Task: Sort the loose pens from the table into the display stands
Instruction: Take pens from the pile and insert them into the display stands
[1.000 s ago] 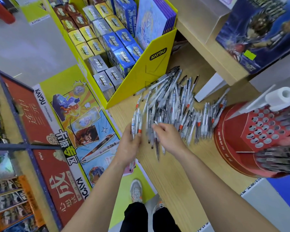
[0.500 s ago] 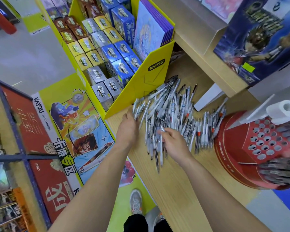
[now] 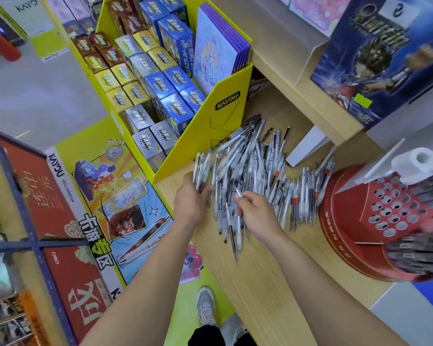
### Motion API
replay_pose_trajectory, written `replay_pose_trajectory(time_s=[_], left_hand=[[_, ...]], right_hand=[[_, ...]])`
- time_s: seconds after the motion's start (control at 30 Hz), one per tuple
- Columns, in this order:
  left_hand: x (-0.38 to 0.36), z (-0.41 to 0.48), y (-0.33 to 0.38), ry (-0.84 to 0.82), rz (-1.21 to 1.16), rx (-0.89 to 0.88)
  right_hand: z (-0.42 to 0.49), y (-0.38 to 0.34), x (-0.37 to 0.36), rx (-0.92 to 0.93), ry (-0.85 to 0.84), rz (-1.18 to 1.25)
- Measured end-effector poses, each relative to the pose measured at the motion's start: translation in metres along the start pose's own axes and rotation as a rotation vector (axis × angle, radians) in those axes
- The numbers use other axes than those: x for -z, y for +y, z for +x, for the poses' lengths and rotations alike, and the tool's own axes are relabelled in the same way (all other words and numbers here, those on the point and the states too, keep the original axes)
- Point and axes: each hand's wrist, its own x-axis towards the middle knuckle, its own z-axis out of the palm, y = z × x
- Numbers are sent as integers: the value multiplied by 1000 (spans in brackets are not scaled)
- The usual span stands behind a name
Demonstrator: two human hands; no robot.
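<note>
Tabletop (image 3: 273, 283), yellow display (image 3: 210, 136) against pen pile (image 3: 255, 166)

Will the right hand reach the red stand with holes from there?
Probably yes: the right hand, pinching a pen, has only flat loose pens between it and the red stand.

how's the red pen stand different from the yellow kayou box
The red pen stand is round, pierced with holes, some holding pens; the yellow KAYOU box is angular, packed with small boxes. The stand sits right of the loose pens, the box left. Both adjoin them.
</note>
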Motion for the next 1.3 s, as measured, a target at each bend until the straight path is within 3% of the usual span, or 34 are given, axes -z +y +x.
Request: replay_pose_trajectory(time_s=[0.2, 0.37, 0.77, 1.07, 1.3], left_hand=[[-8, 12, 6, 37, 31, 146], [-5, 11, 8, -25, 32, 198], [-9, -10, 7, 0, 20, 98], [19, -33, -9, -153, -408, 153], [36, -75, 9, -298, -516, 140]], right_hand=[[-4, 1, 2, -4, -12, 51], [-5, -1, 5, -6, -9, 68], [-4, 5, 2, -25, -12, 78], [-8, 7, 1, 10, 27, 79], [-31, -27, -6, 124, -15, 78]])
